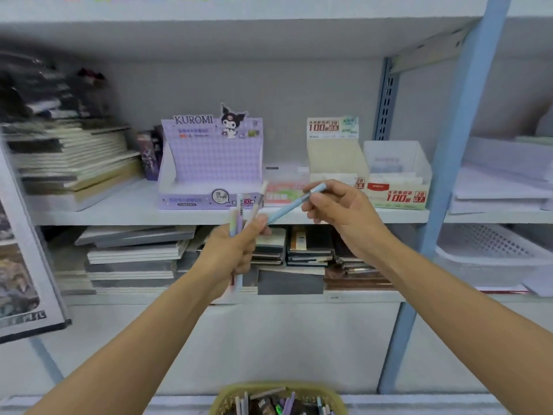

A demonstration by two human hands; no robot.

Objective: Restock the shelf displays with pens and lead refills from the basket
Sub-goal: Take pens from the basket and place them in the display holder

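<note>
A yellow-green basket (299, 385) at the bottom edge of the frame holds loose pens (288, 404) and dark packets. Above it, a person's two bare forearms reach toward a white store shelf (119, 211). The left hand (236, 247) is curled round a small bundle of pastel pens (239, 214) held upright, their tops level with the shelf's front edge. The right hand (338, 211) pinches a light blue pen (287, 208) between thumb and fingers; the pen slants down to the left, and its lower end reaches the left hand's fingertips. On the shelf behind the hands stands a lilac Kuromi display box (209, 163) marked 2B 0.5 mm. A low pink-and-green box (284, 191) sits just beside it on the right. Further right are a beige lead-refill box (335, 157) marked 2B 0.5 and a clear-sided one (398, 187) marked 2B 0.7. Stacked notebooks (74, 157) fill the shelf's left end, and more stacks (134, 256) lie on the shelf below. A white perforated tray (490, 250) sits past the blue upright (460, 145) on the right.
</note>
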